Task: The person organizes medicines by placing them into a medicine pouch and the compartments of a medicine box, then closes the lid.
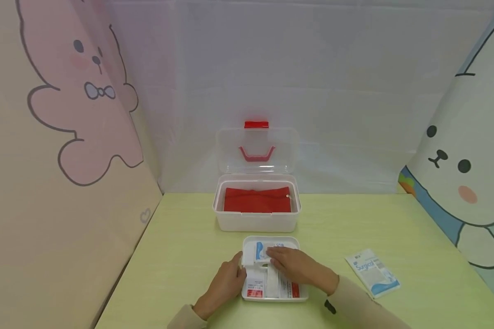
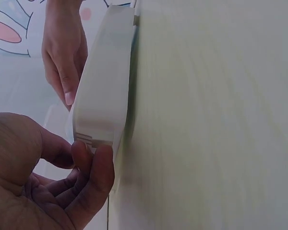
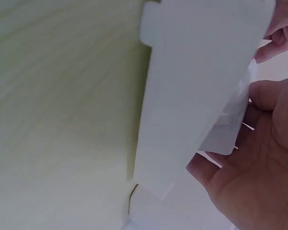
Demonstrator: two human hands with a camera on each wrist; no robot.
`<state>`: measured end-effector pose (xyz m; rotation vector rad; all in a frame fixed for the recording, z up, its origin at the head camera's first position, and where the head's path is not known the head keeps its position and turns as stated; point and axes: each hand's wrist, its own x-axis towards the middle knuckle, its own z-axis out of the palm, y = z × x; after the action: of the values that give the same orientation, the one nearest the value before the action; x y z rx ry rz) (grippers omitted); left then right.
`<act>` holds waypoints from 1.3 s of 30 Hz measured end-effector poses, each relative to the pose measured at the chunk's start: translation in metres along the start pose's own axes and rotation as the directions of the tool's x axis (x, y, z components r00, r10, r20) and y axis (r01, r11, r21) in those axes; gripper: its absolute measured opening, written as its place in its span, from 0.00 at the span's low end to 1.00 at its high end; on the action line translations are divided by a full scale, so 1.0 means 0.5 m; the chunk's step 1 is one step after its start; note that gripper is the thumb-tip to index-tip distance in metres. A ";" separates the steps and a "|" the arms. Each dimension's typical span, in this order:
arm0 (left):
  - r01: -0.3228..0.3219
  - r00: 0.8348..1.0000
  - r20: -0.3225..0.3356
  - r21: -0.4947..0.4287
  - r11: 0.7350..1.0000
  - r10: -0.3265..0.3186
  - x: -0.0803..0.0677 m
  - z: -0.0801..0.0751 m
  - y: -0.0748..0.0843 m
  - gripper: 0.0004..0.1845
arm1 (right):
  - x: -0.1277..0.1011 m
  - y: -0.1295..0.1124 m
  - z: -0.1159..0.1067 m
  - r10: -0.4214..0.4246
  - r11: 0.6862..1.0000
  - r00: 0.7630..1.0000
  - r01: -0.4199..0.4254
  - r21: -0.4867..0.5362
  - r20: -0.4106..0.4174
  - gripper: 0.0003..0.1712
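White plastic tray (image 1: 247, 296) sat near front edge of table (image 1: 181, 256), just before open clear storage box (image 1: 257, 221). Left hand (image 1: 225, 284) gripped tray's left rim, steadying; right hand (image 1: 297, 266) lay over packets (image 1: 258, 250) inside, fingers loosely curled, whether pinching one unclear. Better: brace tray, lift one packet flat. Box held red pouch (image 1: 257, 200). Surgical glove packet (image 1: 373, 271) lay toward table's right edge.

Open clear box (image 1: 256, 221) w/ red pouch (image 1: 257, 200) at 12 o'clock (lid up); surgical packet (image 1: 372, 272) at 3 o'clock on green table (image 1: 416, 228).
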<state>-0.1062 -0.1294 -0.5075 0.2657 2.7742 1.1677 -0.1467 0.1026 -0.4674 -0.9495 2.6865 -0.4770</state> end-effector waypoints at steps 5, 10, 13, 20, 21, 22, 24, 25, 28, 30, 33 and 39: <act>-0.022 1.000 -0.016 0.006 1.000 0.022 0.001 0.000 -0.002 0.28 | 0.011 0.011 -0.004 0.027 0.997 0.999 -0.029 0.068 0.029 0.26; -0.006 1.000 -0.002 0.001 1.000 0.006 0.001 -0.001 -0.002 0.28 | 0.014 0.019 -0.001 0.032 0.995 0.998 -0.038 0.096 0.057 0.28; -0.005 1.000 -0.001 0.000 1.000 0.005 0.000 -0.001 -0.002 0.28 | 0.013 0.020 -0.001 0.037 0.995 0.996 -0.044 0.090 0.078 0.29; -0.019 1.000 -0.014 0.004 1.000 0.019 -0.001 0.000 -0.002 0.28 | 0.006 0.022 -0.006 0.064 0.996 0.997 -0.066 0.055 0.051 0.34; -0.022 1.000 -0.015 0.003 1.000 0.022 -0.001 -0.001 -0.002 0.28 | 0.005 0.022 -0.010 0.068 0.996 0.997 -0.071 0.055 0.043 0.35; -0.020 1.000 -0.012 -0.002 1.000 0.020 -0.001 -0.001 -0.002 0.28 | 0.003 0.023 -0.013 0.072 0.996 0.997 -0.074 0.052 0.034 0.36; -0.012 1.000 -0.005 -0.007 1.000 0.012 -0.001 -0.002 -0.001 0.28 | -0.003 0.024 -0.022 0.082 0.995 0.996 -0.083 0.050 0.016 0.37; -0.009 1.000 -0.003 -0.007 1.000 0.009 -0.001 -0.002 -0.001 0.28 | -0.006 0.024 -0.028 0.087 0.995 0.996 -0.087 0.051 0.005 0.37; 0.009 1.000 0.012 -0.009 1.000 -0.009 -0.001 -0.003 0.001 0.28 | -0.018 0.027 -0.045 0.106 0.993 0.994 -0.104 0.050 -0.032 0.37; 0.016 1.000 0.015 -0.008 1.000 -0.016 -0.001 -0.003 0.001 0.29 | -0.029 0.030 -0.059 0.110 0.993 0.992 -0.107 0.052 -0.065 0.36; 0.016 1.000 0.013 -0.007 1.000 -0.016 0.000 -0.002 0.002 0.29 | -0.051 0.039 -0.081 0.104 0.994 0.987 -0.101 0.035 -0.119 0.34; 0.004 1.000 -0.003 0.005 1.000 -0.004 0.001 -0.001 0.000 0.29 | -0.102 0.070 -0.120 0.087 0.995 0.972 -0.096 -0.034 -0.217 0.33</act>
<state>-0.1067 -0.1298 -0.5070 0.2589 2.7790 1.1613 -0.1480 0.1742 -0.4196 -0.8228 2.9314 -0.5314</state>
